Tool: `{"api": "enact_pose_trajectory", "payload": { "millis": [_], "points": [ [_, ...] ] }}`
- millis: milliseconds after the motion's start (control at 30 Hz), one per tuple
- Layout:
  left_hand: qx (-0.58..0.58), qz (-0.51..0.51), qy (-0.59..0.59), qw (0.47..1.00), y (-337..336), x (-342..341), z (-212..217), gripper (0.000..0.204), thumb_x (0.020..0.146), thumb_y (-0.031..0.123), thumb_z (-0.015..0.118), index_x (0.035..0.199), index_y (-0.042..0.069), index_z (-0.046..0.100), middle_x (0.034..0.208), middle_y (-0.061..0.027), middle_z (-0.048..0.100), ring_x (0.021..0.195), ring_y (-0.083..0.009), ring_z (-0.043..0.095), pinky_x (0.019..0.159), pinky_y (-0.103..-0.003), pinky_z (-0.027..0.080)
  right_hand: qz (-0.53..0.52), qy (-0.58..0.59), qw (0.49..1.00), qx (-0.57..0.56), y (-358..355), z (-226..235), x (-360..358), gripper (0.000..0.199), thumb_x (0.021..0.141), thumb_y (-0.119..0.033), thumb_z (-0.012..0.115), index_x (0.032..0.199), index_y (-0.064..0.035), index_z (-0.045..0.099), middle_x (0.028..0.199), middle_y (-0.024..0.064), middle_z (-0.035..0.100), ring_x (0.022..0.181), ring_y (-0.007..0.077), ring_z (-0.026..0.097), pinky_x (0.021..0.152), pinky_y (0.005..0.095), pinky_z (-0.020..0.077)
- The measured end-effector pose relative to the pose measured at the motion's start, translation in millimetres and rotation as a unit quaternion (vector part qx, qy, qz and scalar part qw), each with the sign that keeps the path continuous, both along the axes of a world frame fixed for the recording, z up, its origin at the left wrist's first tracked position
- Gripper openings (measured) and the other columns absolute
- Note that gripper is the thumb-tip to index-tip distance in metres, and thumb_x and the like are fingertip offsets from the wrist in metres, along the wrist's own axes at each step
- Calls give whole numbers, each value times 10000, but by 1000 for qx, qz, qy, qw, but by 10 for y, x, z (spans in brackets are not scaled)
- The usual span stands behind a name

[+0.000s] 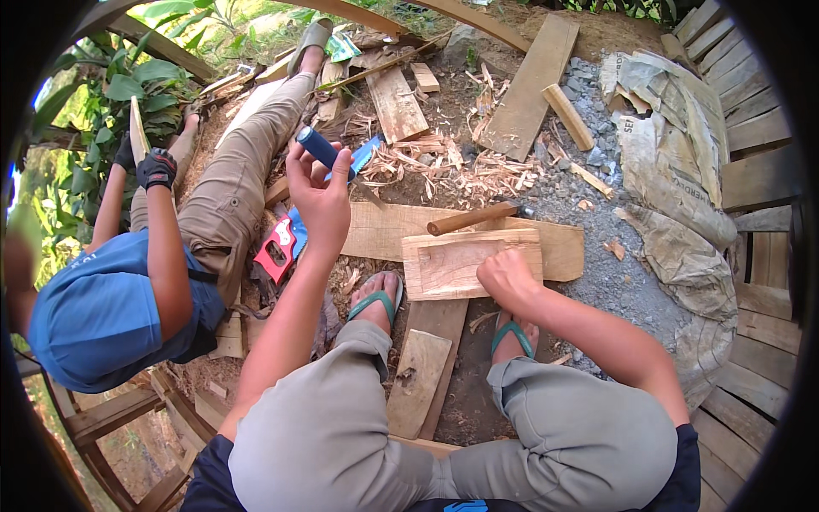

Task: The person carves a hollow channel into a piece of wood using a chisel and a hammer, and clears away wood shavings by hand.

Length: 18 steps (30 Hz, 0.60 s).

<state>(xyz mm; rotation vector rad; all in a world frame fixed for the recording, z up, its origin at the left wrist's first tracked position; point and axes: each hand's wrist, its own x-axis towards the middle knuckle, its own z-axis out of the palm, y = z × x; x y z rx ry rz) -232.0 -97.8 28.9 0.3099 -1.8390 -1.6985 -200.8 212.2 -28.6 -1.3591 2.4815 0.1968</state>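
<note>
My left hand is raised, its fingers closed around the blue handle of what looks like a chisel. A narrow grey blade seems to point down and away from it. In front of me lies a pale wooden block with a rectangular outline or shallow recess on its top face. My right hand rests on the block's right part, fingers curled; whatever they may hold is hidden. Just beyond the block is a hammer with a brown wooden handle, its small head at the right end.
A plank lies crosswise under the block. Left of it is a red-handled saw with a blue blade. Wood shavings and offcuts litter the ground. Another person in a blue shirt sits at left. Grey gravel and torn sacks lie right.
</note>
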Motion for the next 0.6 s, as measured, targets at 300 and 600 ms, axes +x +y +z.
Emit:
{"api": "enact_pose_trajectory", "payload": {
  "millis": [300, 600],
  "points": [
    [-10, 1, 10, 1000, 41, -53, -72, 496, 950, 56, 750, 1351, 64, 457, 1099, -73, 664, 886, -106, 677, 654, -225, 537, -104, -105, 988, -36, 256, 182, -229, 108, 823, -125, 676, 847, -42, 741, 845, 185, 741, 802, 368, 745, 686, 485, 573],
    [11, 8, 17, 1000, -105, 52, -67, 465, 951, 65, 751, 1330, 39, 482, 1087, -68, 633, 862, -108, 682, 642, -222, 527, -354, 169, 905, -167, 804, 865, -705, 480, 937, -156, 679, 1407, -203, 595, 1123, 139, 702, 908, 357, 720, 746, 462, 563]
  ]
}}
